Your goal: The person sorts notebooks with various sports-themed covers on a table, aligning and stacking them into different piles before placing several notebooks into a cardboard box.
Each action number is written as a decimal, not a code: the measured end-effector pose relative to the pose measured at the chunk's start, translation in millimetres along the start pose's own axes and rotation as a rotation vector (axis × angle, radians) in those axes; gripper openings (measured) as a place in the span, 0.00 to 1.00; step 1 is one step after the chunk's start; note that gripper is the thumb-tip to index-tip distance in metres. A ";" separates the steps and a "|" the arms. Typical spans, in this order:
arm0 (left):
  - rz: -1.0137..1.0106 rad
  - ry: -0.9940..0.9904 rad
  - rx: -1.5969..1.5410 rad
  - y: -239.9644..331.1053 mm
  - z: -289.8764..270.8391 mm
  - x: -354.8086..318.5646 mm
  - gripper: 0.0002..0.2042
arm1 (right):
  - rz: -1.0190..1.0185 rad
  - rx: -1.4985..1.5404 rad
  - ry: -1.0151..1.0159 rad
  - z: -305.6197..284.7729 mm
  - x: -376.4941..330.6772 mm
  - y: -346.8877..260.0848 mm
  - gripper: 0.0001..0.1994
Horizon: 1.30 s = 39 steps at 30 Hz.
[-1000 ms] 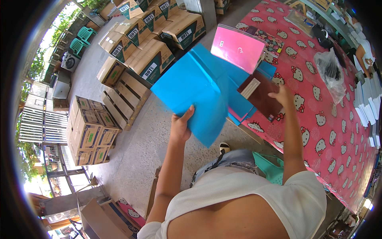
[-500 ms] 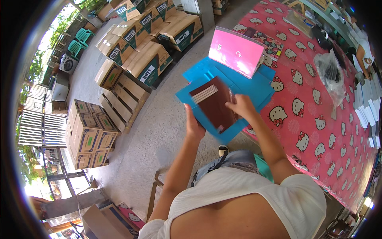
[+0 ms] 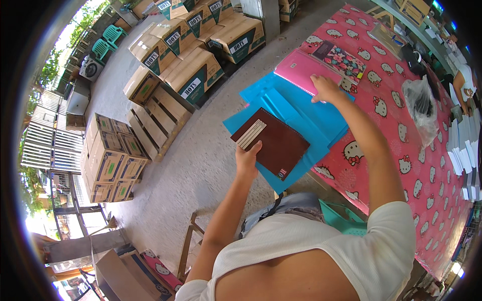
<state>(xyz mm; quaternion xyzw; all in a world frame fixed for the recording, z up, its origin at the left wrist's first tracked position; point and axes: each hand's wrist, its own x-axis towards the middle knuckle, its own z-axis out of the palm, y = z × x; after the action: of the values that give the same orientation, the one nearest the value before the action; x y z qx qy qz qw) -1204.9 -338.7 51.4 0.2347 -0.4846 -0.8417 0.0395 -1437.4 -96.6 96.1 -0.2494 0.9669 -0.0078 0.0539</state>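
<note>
At centre frame, the left hand (image 3: 247,159) has its fingers closed on the near edge of a dark brown notebook (image 3: 271,142) held over blue paper sheets (image 3: 306,113), while at one o'clock the right hand (image 3: 325,89) presses flat on a pink notebook (image 3: 300,75) atop the pink cartoon-print surface (image 3: 401,150).

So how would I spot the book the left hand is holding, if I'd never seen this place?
Find the pink cartoon-print table, then the blue sheets spread over its near edge. On them lies a dark brown book, gripped at its lower edge by the left hand. It is the only brown one; the book under the right hand is pink.
</note>
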 end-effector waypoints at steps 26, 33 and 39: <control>0.176 0.239 0.412 -49.6 128.1 82.2 0.21 | -0.093 -0.205 0.076 -3.7 -67.2 -35.8 0.31; -0.056 0.029 0.315 4.1 108.9 58.8 0.35 | -0.256 -0.057 -0.294 8.6 -52.8 -45.8 0.34; -0.040 -0.032 0.289 68.5 -38.2 -47.9 0.28 | -0.099 0.055 -0.139 -21.4 -48.8 -118.7 0.30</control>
<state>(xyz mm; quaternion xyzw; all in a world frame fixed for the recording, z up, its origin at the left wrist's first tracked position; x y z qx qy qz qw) -1156.9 -391.1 109.6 0.2341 -0.5965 -0.7674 -0.0194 -1340.1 -177.2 127.3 -0.2952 0.9467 -0.0197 0.1272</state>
